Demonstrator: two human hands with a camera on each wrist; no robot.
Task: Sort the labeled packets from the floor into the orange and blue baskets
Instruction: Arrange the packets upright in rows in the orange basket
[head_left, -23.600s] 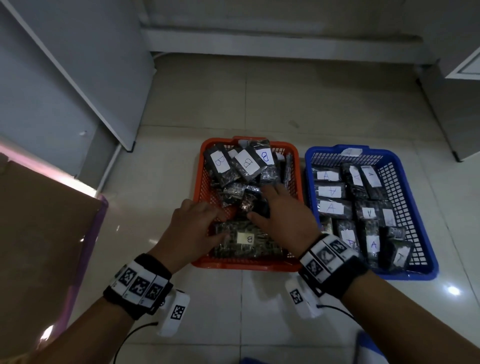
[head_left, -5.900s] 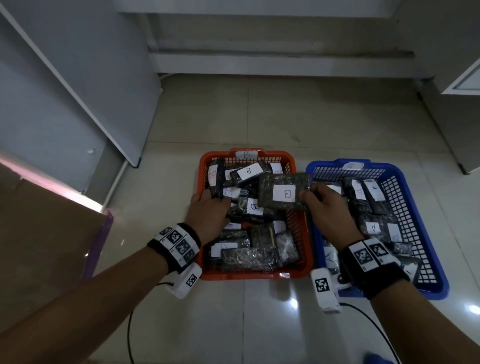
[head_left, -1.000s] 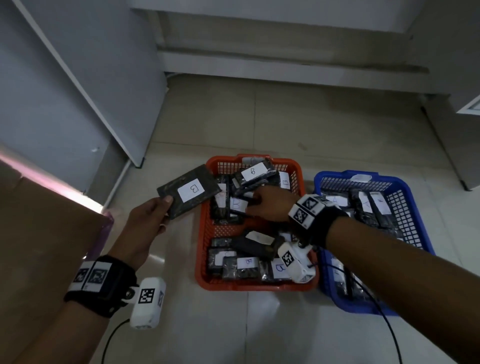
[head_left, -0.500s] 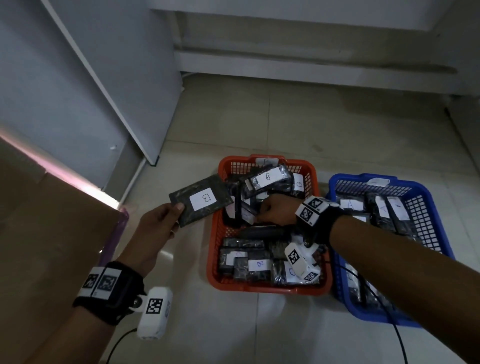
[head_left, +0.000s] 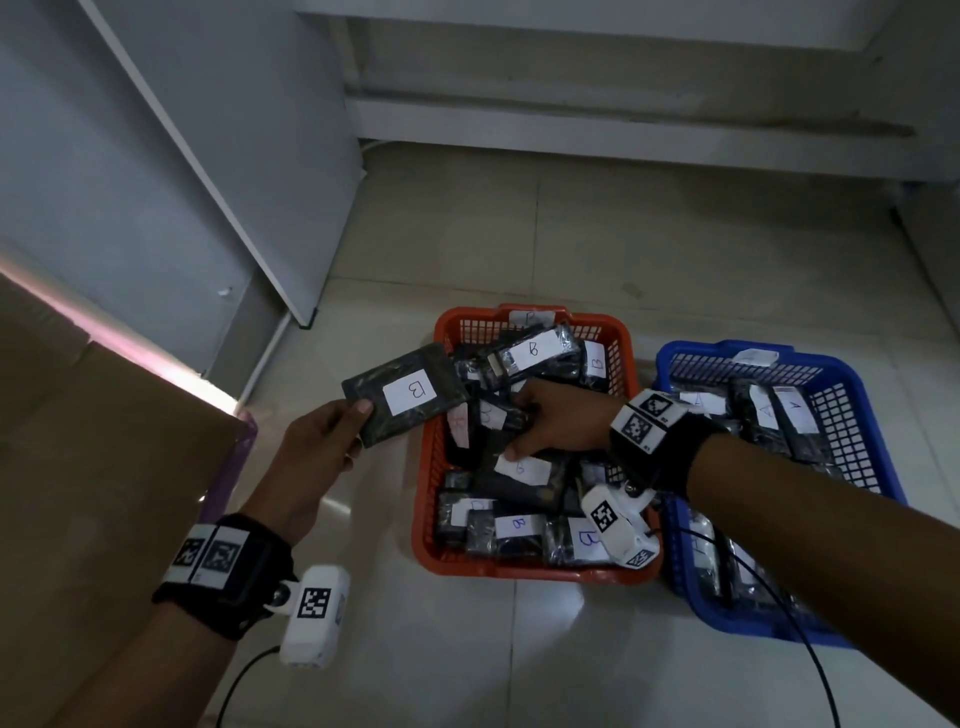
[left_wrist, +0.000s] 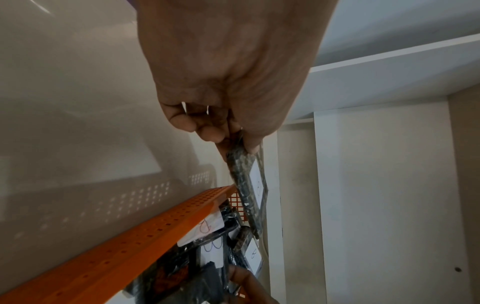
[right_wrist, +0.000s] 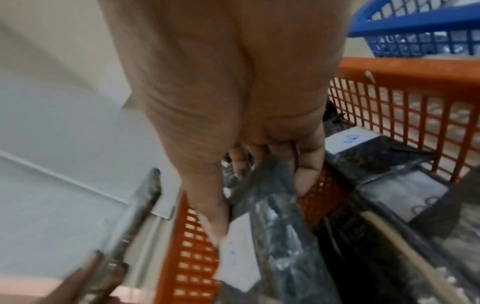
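— Baskets first: what did the head camera show?
— An orange plastic mesh basket (head_left: 527, 564) stood on the pale tiled floor (head_left: 519, 649), full of dark plastic-wrapped packets with white "B" labels (head_left: 519, 530). Just to its right sat a blue plastic mesh basket (head_left: 852, 415) holding similar dark packets labelled "A" (head_left: 779, 415). The left hand (head_left: 317, 447) pinched one corner of a flat dark packet with a white "B" label (head_left: 405, 397), raised over the orange basket's left rim. The right hand (head_left: 556, 423) reached into the orange basket, fingers curled round a packet there.

— And the left wrist camera?
— Thumb and fingers (left_wrist: 205, 127) were clamped on the flat packet's edge, seen side-on above the orange rim (left_wrist: 155, 230), with more "B" packets inside.

— The right wrist?
— Blurred, but the right hand's fingers (right_wrist: 306, 174) were wrapped round a dark crinkled packet with a white label (right_wrist: 272, 222) inside the orange basket; the blue basket's rim showed beyond the orange one.
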